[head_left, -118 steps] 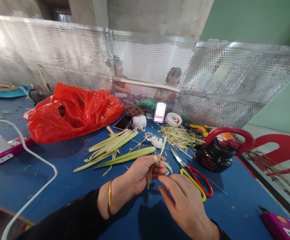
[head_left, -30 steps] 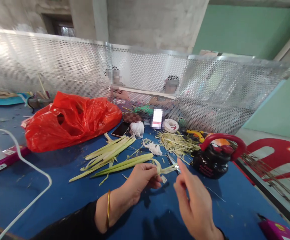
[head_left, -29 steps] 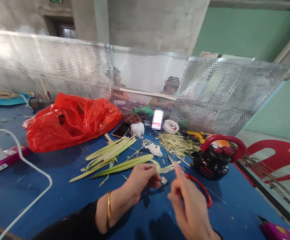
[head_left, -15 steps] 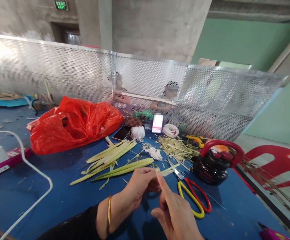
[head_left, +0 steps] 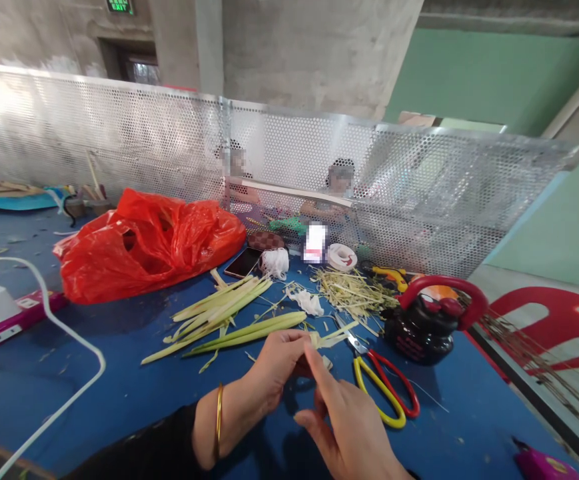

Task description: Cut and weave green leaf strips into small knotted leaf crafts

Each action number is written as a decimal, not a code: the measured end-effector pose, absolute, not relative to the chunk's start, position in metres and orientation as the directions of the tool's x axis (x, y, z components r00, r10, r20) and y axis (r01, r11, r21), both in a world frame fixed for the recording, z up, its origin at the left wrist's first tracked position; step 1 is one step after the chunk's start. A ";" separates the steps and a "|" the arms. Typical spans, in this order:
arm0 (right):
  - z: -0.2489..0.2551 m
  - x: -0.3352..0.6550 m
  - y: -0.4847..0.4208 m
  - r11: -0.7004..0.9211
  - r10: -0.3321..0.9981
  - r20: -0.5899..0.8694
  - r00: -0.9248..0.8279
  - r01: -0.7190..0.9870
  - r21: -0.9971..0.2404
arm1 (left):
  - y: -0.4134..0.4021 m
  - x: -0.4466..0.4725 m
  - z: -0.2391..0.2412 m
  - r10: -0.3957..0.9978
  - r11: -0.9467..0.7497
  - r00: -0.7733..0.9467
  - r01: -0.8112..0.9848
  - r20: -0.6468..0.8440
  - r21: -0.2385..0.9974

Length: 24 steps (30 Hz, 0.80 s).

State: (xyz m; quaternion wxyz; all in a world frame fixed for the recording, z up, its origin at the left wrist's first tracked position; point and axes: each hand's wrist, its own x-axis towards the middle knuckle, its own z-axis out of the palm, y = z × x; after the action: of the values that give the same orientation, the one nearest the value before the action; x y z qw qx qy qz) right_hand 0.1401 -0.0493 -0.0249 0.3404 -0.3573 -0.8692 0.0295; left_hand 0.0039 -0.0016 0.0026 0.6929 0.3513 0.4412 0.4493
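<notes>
Over the blue table, my left hand [head_left: 276,367] pinches a pale green leaf strip [head_left: 336,335] whose split ends stick out to the right. My right hand [head_left: 346,413] meets it, its index finger laid along the strip at the left fingertips. The right thumb stands apart, and the other right fingers curl in, partly hidden. A small pale end [head_left: 326,363] shows beside the right index finger. Scissors [head_left: 386,390] with one yellow and one red handle lie just right of the hands. Beyond my left hand rest long green leaf stalks [head_left: 256,335] and a pile of paler stalks [head_left: 224,307].
A red plastic bag [head_left: 149,247] lies at the left, near a power strip [head_left: 19,320] with a white cable [head_left: 76,340]. Shredded stalks [head_left: 356,293], a tape roll [head_left: 342,257] and a black pot-shaped object [head_left: 422,330] stand right. Behind a perforated metal screen [head_left: 289,147] sit two people.
The right hand has shifted slightly left and up, and the strip's ends have tilted a little. A small pale end now shows beside the right index finger. The view has moved slightly.
</notes>
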 end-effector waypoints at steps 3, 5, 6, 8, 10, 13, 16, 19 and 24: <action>-0.023 0.148 -0.048 0.697 0.684 0.617 -0.390 0.597 -0.397 | -0.002 0.003 0.007 0.937 0.341 0.195 -0.314 -0.292 0.886; -0.019 0.158 -0.042 0.571 0.750 0.652 -0.114 0.610 -0.550 | -0.002 0.002 0.009 0.939 0.336 0.182 -0.295 -0.293 0.894; -0.017 0.163 -0.038 0.503 0.767 0.641 0.005 0.615 -0.607 | -0.002 0.002 0.010 0.939 0.335 0.178 -0.284 -0.294 0.899; -0.014 0.171 -0.029 0.367 0.796 0.573 0.194 0.597 -0.713 | -0.003 0.003 0.010 0.941 0.325 0.181 -0.260 -0.284 0.910; -0.013 0.174 -0.022 0.236 0.856 0.426 0.293 0.510 -0.827 | -0.003 0.003 0.010 0.940 0.319 0.199 -0.235 -0.276 0.918; -0.012 0.170 -0.017 0.209 0.939 0.300 0.168 0.415 -0.886 | -0.005 0.004 0.010 0.934 0.323 0.229 -0.208 -0.275 0.923; -0.012 0.164 -0.018 0.209 0.964 0.251 0.089 0.330 -0.921 | -0.007 0.005 0.009 0.930 0.325 0.243 -0.192 -0.276 0.926; -0.012 0.160 -0.019 0.151 0.974 0.177 0.142 0.176 -0.973 | -0.008 0.005 0.008 0.924 0.325 0.271 -0.186 -0.270 0.927; -0.011 0.161 -0.021 0.089 0.992 0.099 0.078 0.126 -0.988 | -0.008 0.005 0.008 0.906 0.356 0.312 -0.195 -0.287 0.914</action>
State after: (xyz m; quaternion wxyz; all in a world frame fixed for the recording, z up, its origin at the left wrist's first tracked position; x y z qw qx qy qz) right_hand 0.1607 -0.0214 -0.0115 0.5120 -0.5260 -0.5315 0.4228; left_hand 0.0046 -0.0083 0.0076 0.6991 0.4087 0.4351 0.3936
